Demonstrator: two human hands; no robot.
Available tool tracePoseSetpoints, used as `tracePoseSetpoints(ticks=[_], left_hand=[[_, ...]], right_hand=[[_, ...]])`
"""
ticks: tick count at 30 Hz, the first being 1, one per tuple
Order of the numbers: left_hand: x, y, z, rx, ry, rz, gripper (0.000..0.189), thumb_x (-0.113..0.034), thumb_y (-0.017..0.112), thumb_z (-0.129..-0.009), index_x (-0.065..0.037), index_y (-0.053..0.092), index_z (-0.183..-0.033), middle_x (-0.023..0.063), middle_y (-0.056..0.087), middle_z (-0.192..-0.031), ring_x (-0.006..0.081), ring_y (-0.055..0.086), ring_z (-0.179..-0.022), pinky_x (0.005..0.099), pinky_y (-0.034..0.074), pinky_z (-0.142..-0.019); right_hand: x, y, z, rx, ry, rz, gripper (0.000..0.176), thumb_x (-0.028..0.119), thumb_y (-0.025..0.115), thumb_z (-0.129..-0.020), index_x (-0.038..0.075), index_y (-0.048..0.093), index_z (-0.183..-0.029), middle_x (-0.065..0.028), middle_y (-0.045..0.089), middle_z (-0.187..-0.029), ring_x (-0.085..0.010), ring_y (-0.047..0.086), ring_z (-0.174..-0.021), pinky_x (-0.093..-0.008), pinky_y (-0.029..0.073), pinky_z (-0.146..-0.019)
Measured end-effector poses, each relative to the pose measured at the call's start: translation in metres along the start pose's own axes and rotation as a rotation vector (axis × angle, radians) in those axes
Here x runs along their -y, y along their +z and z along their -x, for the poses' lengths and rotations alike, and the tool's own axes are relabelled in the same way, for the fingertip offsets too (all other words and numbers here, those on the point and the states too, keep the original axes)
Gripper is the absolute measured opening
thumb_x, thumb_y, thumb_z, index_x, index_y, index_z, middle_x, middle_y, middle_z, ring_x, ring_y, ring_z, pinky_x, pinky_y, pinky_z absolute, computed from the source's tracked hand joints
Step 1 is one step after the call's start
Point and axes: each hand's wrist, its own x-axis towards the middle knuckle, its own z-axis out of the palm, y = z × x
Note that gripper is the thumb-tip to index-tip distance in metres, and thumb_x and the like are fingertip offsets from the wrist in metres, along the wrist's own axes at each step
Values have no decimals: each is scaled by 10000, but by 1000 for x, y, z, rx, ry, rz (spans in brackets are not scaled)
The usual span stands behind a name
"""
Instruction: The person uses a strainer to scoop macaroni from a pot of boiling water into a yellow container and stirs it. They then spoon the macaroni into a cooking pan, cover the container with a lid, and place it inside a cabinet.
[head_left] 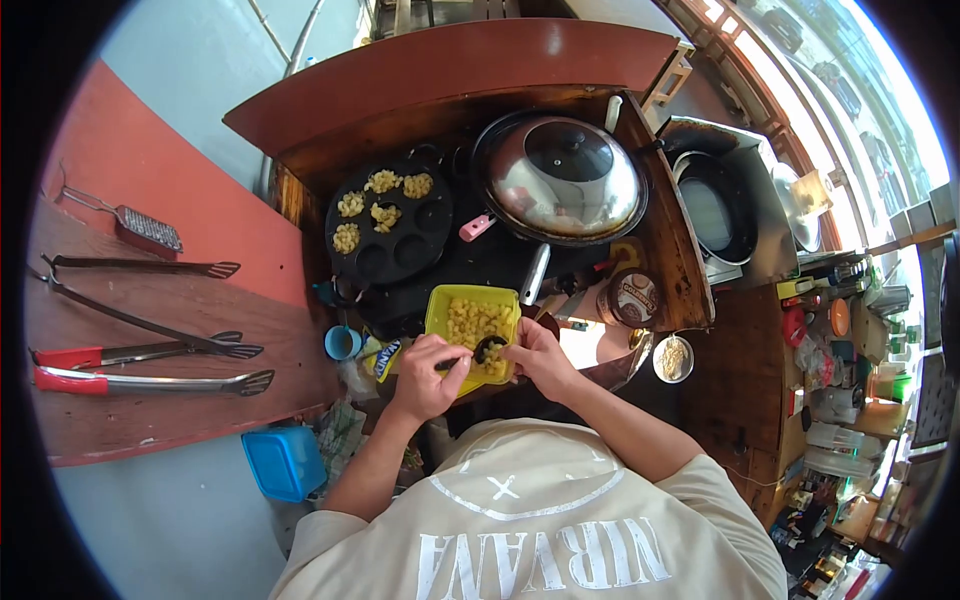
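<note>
My left hand (430, 375) is closed round the dark handle of a spoon (490, 347), whose black bowl rests among small yellow chunks (475, 318) of food. The chunks lie in a rectangular yellow plastic container (435, 315). Gripping the container's right side near its front corner is my right hand (540, 358), its fingers partly hidden by the rim. Beyond them to the left sits a black pan with round wells (432, 250). Similar yellow chunks are heaped in several of its wells, while others are bare.
A lidded wok (565, 175) stands right of the pan, its metal handle (535, 275) pointing toward me. Tongs (160, 382) and a grater (148, 230) hang at left. Nearby are a blue cup (342, 343), a brown-lidded jar (635, 298) and a small bowl (673, 358).
</note>
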Motion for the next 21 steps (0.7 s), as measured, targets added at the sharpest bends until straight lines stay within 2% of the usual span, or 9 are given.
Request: tracePoseSetpoints(ticks=[2, 4, 5, 6, 8, 10, 13, 18, 21], left_hand=[[8, -2, 8, -41, -85, 8, 94, -59, 646, -815, -7, 714, -852, 105, 652, -730, 226, 624, -679, 317, 482, -644], [14, -6, 9, -225, -309, 181, 108, -75, 650, -839, -6, 720, -882, 91, 651, -733, 169, 634, -664, 269, 468, -592], [19, -9, 8, -238, -308, 220, 122, -85, 642, -864, 7, 717, -893, 72, 662, -729, 122, 631, -654, 235, 463, -583], [21, -11, 7, -239, -309, 221, 122, -85, 642, -864, 7, 717, -893, 72, 662, -729, 122, 631, -654, 235, 463, -583], [25, -16, 2, -292, -496, 353, 141, -88, 632, -875, 27, 710, -902, 68, 673, -727, 107, 631, -658, 226, 469, -599], [28, -25, -8, -330, -482, 372, 152, -84, 628, -879, 46, 702, -907, 61, 674, -725, 100, 631, -660, 222, 476, -611], [31, -46, -29, -535, -517, 459, 146, -70, 632, -855, 54, 699, -889, 65, 671, -773, 121, 622, -643, 249, 499, -641], [89, -80, -69, -738, -415, 99, 199, -124, 627, -891, 52, 702, -944, 56, 667, -729, 102, 626, -678, 252, 507, -649], [141, -77, -91, -795, -356, -116, 200, -153, 644, -893, 21, 708, -968, 115, 699, -792, 186, 675, -724, 286, 525, -675]], right_hand=[[2, 1, 0, -2, 18, -23, 179, -12, 608, -865, 56, 445, -896, -12, 503, -728, -105, 547, -605, -255, 491, -536], [5, 2, -2, -10, 34, -54, 174, -8, 608, -868, 58, 450, -899, -15, 512, -734, -106, 546, -604, -256, 489, -537], [3, 2, -4, -10, 35, -55, 174, -8, 608, -868, 58, 450, -899, -15, 512, -734, -106, 546, -604, -256, 489, -537], [2, 1, -5, -3, 32, -72, 166, 2, 601, -879, 68, 456, -924, -20, 533, -759, -106, 544, -609, -252, 460, -532], [3, 0, -7, 10, 26, -84, 160, 12, 595, -890, 78, 462, -950, -25, 554, -784, -107, 543, -614, -247, 430, -526], [9, 6, -7, -24, 52, -146, 155, 0, 594, -879, 45, 497, -990, -24, 549, -775, -105, 537, -613, -250, 470, -547], [8, 8, -7, -25, 60, -157, 169, 0, 594, -878, 43, 500, -1011, -24, 553, -788, -107, 538, -617, -252, 467, -550], [3, -2, 0, -31, 83, -157, 158, -1, 598, -878, 60, 474, -956, -19, 529, -753, -110, 528, -606, -256, 468, -540], [3, -7, 8, -35, 82, -145, 162, -2, 595, -881, 61, 458, -940, -22, 521, -746, -114, 515, -594, -270, 459, -531]])
